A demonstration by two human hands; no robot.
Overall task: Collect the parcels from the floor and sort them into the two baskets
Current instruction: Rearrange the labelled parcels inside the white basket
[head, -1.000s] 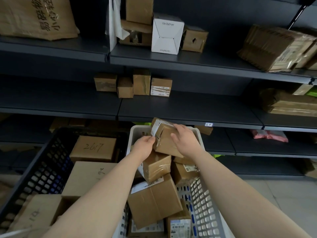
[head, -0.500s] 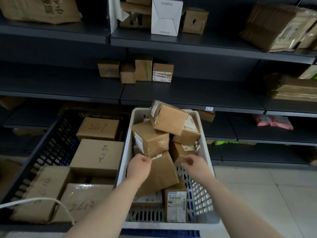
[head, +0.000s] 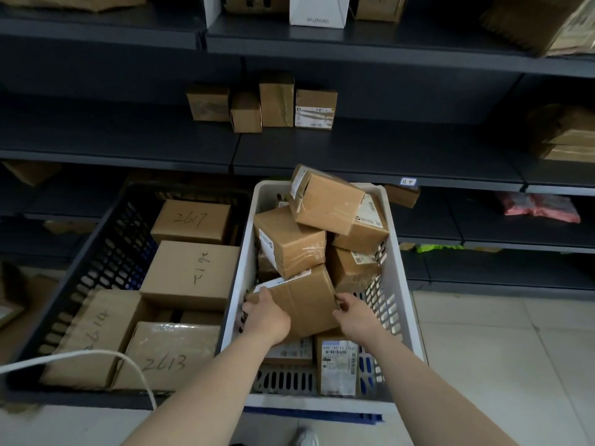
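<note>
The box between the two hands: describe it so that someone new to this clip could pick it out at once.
Find the white basket, right of the dark basket. In its near half lies a brown box, tilted, with a white label strip on its far edge. It alone has the left hand and right hand on its sides.

Dim, shadowy shelving [head: 386,149]; wide-angle bending and softness at edges.

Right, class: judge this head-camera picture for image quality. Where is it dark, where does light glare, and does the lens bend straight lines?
Head view: the dark metal shelves sit in dim shadow; clear tape on the brown cardboard parcel in the white plastic basket catches glare; the wide-angle lens bows the shelf edges; the black plastic basket swallows detail; both hands look sharp.
</note>
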